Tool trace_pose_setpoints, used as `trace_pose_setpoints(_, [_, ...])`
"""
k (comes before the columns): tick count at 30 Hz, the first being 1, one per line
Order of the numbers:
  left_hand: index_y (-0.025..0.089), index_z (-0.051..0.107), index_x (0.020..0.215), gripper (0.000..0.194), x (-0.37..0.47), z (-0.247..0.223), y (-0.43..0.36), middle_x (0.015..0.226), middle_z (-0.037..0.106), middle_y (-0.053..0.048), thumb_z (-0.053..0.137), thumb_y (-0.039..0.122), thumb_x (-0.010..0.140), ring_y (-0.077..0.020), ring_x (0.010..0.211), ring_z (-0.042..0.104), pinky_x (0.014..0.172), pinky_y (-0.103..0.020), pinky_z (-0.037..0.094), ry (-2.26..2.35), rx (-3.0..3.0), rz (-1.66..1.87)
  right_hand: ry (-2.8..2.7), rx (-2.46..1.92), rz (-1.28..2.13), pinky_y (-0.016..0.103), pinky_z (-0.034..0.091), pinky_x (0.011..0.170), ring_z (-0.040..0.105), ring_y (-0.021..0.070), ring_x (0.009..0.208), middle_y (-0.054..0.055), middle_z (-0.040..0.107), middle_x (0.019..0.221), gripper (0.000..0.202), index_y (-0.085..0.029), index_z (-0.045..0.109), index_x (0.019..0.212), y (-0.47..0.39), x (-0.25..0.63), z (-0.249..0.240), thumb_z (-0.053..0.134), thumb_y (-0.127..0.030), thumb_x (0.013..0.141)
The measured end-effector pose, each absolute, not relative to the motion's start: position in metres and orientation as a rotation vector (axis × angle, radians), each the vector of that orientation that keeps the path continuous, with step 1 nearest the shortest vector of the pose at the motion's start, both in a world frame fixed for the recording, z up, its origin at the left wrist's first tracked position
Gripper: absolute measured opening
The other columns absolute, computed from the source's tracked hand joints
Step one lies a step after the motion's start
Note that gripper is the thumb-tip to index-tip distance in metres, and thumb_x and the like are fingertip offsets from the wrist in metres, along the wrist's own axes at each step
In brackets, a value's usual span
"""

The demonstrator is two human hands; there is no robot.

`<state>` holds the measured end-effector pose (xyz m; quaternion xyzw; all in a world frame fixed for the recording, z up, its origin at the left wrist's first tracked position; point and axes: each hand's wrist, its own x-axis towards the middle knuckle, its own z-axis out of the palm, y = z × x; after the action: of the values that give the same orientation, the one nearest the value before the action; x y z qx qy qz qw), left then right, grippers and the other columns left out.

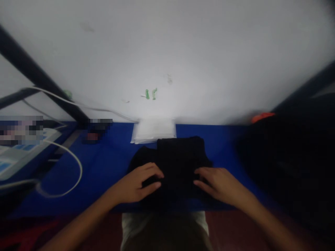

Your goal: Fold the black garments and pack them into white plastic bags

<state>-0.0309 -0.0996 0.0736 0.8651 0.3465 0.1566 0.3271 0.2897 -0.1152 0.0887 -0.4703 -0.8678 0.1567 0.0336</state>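
Note:
A folded black garment (180, 157) lies on the blue table in front of me; it is too dark to tell which kind. On its left part rests my left hand (148, 181), thumb and fingers apart, touching the cloth. My right hand (218, 181) lies on the right side of the same cloth, its fingers also spread with a gap to the thumb. The garment's lower part fades into shadow between the hands. Just behind it, against the wall, sits a stack of clear plastic bags (154, 130), partly covered by the garment's top edge.
A large dark pile of cloth (293, 164) with an orange bit (263, 117) fills the right side. On the left are a white cable (80, 165), a pale box-like thing (28, 150) and a blurred dark object (96, 132). The white wall (183, 52) closes off the back.

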Motion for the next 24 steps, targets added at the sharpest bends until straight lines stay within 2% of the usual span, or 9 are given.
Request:
trace_pose_setpoints(2, [0.026, 0.053, 0.134, 0.040, -0.016, 0.059, -0.095, 0.138, 0.056, -0.009, 0.051, 0.042, 0.098, -0.0247, 0.129, 0.051, 0.109, -0.042, 0.041, 0.961, 2.381, 0.437, -2.636, -1.476, 0.147, 0.033, 0.054, 0.074, 0.069, 0.0242, 0.088, 0.013, 0.072, 0.097, 0.027, -0.015, 0.066, 0.113, -0.114, 0.268, 0.071, 0.050, -0.031, 0.099])
trace_pose_setpoints(3, [0.025, 0.047, 0.142, 0.051, -0.009, 0.051, -0.094, 0.147, 0.049, -0.010, 0.052, 0.048, 0.097, -0.0280, 0.137, 0.043, 0.113, -0.047, 0.036, 0.997, 2.449, 0.415, -2.646, -1.456, 0.072, 0.036, 0.055, 0.080, 0.068, 0.0266, 0.098, 0.016, 0.071, 0.107, 0.029, -0.014, 0.064, 0.118, -0.115, 0.259, 0.062, 0.051, -0.031, 0.098])
trace_pose_setpoints(5, [0.024, 0.036, 0.151, 0.070, -0.001, 0.036, -0.093, 0.157, 0.036, -0.012, 0.051, 0.060, 0.093, -0.0328, 0.145, 0.031, 0.117, -0.055, 0.027, 1.070, 2.561, 0.334, -2.655, -1.433, 0.012, 0.045, 0.052, 0.092, 0.056, 0.0354, 0.123, 0.021, 0.060, 0.132, 0.048, -0.013, 0.055, 0.134, -0.117, 0.248, 0.041, 0.056, -0.041, 0.095])
trace_pose_setpoints(7, [0.024, 0.032, 0.153, 0.077, 0.002, 0.024, -0.094, 0.160, 0.030, -0.012, 0.048, 0.067, 0.091, -0.0343, 0.148, 0.026, 0.118, -0.058, 0.023, 1.145, 2.615, 0.258, -2.654, -1.452, 0.031, 0.056, 0.045, 0.103, 0.039, 0.0418, 0.138, 0.021, 0.046, 0.148, 0.069, -0.015, 0.045, 0.145, -0.117, 0.250, 0.023, 0.057, -0.055, 0.091])
trace_pose_setpoints(9, [0.026, 0.032, 0.153, 0.077, 0.000, 0.018, -0.095, 0.161, 0.029, -0.011, 0.046, 0.069, 0.091, -0.0338, 0.148, 0.024, 0.118, -0.058, 0.022, 1.205, 2.636, 0.234, -2.660, -1.429, 0.111, 0.060, 0.037, 0.109, 0.026, 0.0415, 0.145, 0.019, 0.032, 0.157, 0.080, -0.018, 0.035, 0.152, -0.116, 0.260, 0.011, 0.053, -0.064, 0.090])
trace_pose_setpoints(12, [0.027, 0.032, 0.153, 0.079, -0.006, 0.014, -0.094, 0.161, 0.028, -0.009, 0.047, 0.071, 0.089, -0.0333, 0.148, 0.024, 0.118, -0.058, 0.022, 1.241, 2.640, 0.235, -2.642, -1.398, 0.213, 0.058, 0.031, 0.114, 0.014, 0.0374, 0.149, 0.015, 0.018, 0.162, 0.086, -0.021, 0.024, 0.156, -0.113, 0.276, 0.004, 0.047, -0.070, 0.089])
trace_pose_setpoints(16, [0.027, 0.029, 0.154, 0.085, -0.016, 0.013, -0.088, 0.163, 0.024, -0.009, 0.050, 0.074, 0.086, -0.0349, 0.149, 0.022, 0.118, -0.058, 0.023, 1.265, 2.616, 0.229, -2.597, -1.449, 0.254, 0.055, 0.029, 0.117, 0.015, 0.0357, 0.150, 0.015, 0.013, 0.163, 0.091, -0.021, 0.023, 0.156, -0.111, 0.284, 0.003, 0.048, -0.074, 0.087])
trace_pose_setpoints(20, [0.027, 0.025, 0.156, 0.085, -0.025, 0.013, -0.079, 0.164, 0.021, -0.009, 0.050, 0.072, 0.087, -0.0340, 0.149, 0.022, 0.119, -0.058, 0.022, 1.248, 2.597, 0.240, -2.572, -1.455, 0.306, 0.054, 0.029, 0.117, 0.019, 0.0332, 0.149, 0.016, 0.019, 0.162, 0.085, -0.019, 0.024, 0.156, -0.104, 0.286, 0.005, 0.045, -0.070, 0.091])
trace_pose_setpoints(24, [0.023, 0.041, 0.148, 0.073, -0.020, 0.028, -0.068, 0.157, 0.037, -0.013, 0.050, 0.067, 0.091, -0.0340, 0.144, 0.032, 0.116, -0.055, 0.030, 1.229, 2.569, 0.301, -2.548, -1.429, 0.482, 0.051, 0.031, 0.117, 0.023, 0.0310, 0.148, 0.017, 0.027, 0.159, 0.079, -0.015, 0.032, 0.153, -0.083, 0.288, 0.019, 0.043, -0.067, 0.094])
